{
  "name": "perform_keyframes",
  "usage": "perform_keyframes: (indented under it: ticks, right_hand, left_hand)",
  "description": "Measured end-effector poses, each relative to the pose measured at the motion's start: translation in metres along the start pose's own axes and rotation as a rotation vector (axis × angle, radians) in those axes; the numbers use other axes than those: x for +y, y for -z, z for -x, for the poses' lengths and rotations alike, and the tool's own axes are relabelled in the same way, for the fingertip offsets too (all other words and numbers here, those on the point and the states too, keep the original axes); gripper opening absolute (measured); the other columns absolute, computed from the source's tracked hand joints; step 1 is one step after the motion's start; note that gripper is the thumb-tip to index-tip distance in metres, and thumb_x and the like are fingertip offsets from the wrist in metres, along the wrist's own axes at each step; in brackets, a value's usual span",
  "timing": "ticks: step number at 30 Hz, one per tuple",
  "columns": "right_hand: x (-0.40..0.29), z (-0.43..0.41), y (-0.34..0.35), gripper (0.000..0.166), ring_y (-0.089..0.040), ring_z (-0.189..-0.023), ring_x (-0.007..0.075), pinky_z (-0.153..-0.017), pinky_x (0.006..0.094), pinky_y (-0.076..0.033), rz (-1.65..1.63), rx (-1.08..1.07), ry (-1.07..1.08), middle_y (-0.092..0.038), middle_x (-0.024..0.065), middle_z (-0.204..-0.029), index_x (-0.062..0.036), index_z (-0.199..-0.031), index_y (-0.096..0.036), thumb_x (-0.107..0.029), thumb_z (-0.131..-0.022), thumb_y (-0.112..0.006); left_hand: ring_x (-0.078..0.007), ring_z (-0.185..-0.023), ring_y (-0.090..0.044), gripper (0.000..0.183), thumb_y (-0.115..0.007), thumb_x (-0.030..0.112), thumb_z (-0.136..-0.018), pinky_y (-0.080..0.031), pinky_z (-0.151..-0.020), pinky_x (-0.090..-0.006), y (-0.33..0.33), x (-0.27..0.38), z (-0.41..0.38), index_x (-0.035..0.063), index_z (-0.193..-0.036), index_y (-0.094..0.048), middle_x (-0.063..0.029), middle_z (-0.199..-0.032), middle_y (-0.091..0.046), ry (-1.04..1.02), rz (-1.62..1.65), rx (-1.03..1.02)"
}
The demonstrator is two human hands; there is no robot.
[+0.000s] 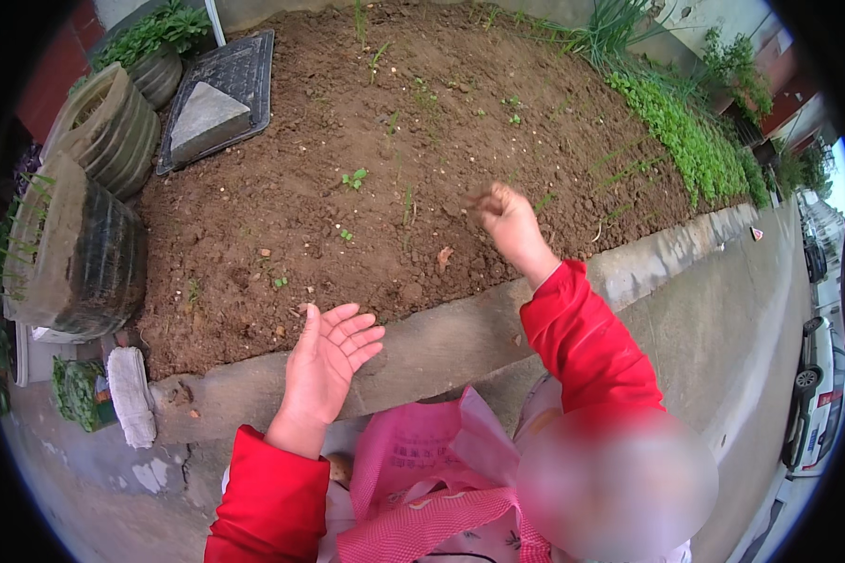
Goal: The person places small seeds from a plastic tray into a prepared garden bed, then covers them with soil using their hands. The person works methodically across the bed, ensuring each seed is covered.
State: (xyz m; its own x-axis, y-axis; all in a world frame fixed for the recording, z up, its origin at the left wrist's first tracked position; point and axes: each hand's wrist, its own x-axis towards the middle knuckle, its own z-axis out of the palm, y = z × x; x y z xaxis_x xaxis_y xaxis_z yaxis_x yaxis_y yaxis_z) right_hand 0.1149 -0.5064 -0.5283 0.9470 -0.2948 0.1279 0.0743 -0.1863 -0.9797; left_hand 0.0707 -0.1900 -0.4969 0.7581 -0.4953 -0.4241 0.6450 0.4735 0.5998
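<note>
My left hand (329, 362) is palm up with its fingers spread and nothing in it, over the concrete kerb (458, 338) at the near edge of a soil bed (303, 218). Farther right, my right hand (507, 214) is over the brown, crumbly soil. Its fingers are bent and look dirty at the tips. Motion blur hides whether anything is pinched between them. Near it lies a dry leaf (444, 257). Small green seedlings (354, 179) and thin shoots grow scattered between the hands and the far wall. Both forearms wear red sleeves.
Ribbed planters (77, 260) line the left side, beside a black plastic tray (253, 77) bearing a stone wedge (208, 116). A folded whitish cloth (130, 397) lies on the kerb's left end. Dense greenery (683, 141) borders the right. A pink bag (408, 450) is at my lap.
</note>
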Motion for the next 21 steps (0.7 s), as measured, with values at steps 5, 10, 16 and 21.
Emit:
perform_keyframes:
  ticks: [5,10,16,21]
  right_hand:
    - [0.003,0.028,-0.014,0.012,-0.052,-0.072,0.0083,-0.065,0.0244,-0.044,0.383,0.065,0.061,-0.061,0.0007,-0.079,0.0007,-0.076,-0.057,-0.004,-0.082,-0.067]
    - [-0.005,0.037,-0.020,0.026,-0.049,-0.074,0.0227,-0.068,0.0331,-0.042,0.614,0.156,0.299,-0.053,0.0090,-0.077,0.0010,-0.069,-0.055,-0.016,-0.077,-0.072]
    - [-0.013,0.032,-0.020,0.012,-0.050,-0.095,0.0235,-0.088,0.0323,-0.039,0.534,0.122,0.313,-0.057,0.0101,-0.100,0.0003,-0.079,-0.061,-0.007,-0.074,-0.069]
    - [-0.019,0.038,-0.021,0.026,-0.060,-0.096,0.0311,-0.085,0.0361,-0.047,0.270,0.047,0.165,-0.062,0.0136,-0.106,-0.0010,-0.098,-0.065,-0.002,-0.072,-0.068]
  left_hand:
    - [-0.0280,-0.099,-0.060,0.053,-0.035,0.048,-0.097,-0.049,-0.088,-0.0395,0.007,0.007,0.002,0.0010,-0.113,-0.051,-0.0153,-0.105,-0.061,-0.011,0.006,-0.006]
    - [-0.0279,-0.099,-0.060,0.052,-0.035,0.048,-0.097,-0.048,-0.089,-0.0399,0.015,0.005,0.002,0.0011,-0.113,-0.051,-0.0151,-0.105,-0.061,-0.017,-0.018,0.020]
    - [-0.0284,-0.099,-0.060,0.054,-0.037,0.050,-0.096,-0.048,-0.088,-0.0404,0.023,0.004,-0.005,-0.0004,-0.113,-0.050,-0.0160,-0.105,-0.060,-0.008,-0.016,0.044]
    - [-0.0285,-0.099,-0.060,0.053,-0.038,0.049,-0.096,-0.048,-0.088,-0.0404,0.013,0.001,-0.006,0.0000,-0.113,-0.050,-0.0160,-0.105,-0.060,-0.001,-0.038,0.044]
